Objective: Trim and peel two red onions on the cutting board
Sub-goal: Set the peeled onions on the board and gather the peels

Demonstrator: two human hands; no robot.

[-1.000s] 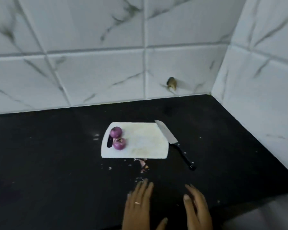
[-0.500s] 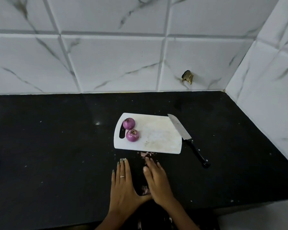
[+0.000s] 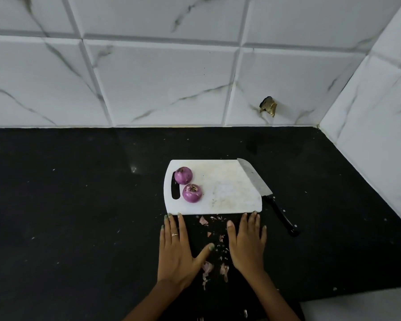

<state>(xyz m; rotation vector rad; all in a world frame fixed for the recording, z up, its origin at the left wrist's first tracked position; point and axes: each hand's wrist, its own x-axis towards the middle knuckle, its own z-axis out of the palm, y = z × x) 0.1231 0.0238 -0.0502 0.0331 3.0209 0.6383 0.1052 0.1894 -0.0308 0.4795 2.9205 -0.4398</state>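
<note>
Two red onions sit at the left end of the white cutting board (image 3: 229, 191), beside its handle slot: the far onion (image 3: 183, 175) and the near onion (image 3: 192, 193), whose trimmed end faces up. A knife (image 3: 256, 179) with a black handle lies along the board's right edge, blade partly on the board. My left hand (image 3: 180, 246) lies flat on the black counter, fingertips at the board's near edge. My right hand (image 3: 247, 242) lies flat likewise, fingertips at the near right corner. Neither hand holds anything.
Onion skin scraps (image 3: 214, 262) are scattered on the counter (image 3: 79, 216) between my hands. White marbled tile walls rise behind and to the right. A broken spot (image 3: 267, 106) marks the back wall. The counter's front edge runs at lower right.
Both hands have slid forward and apart, from side by side near the counter's front to the board's near edge. The onions, board and knife lie as before.
</note>
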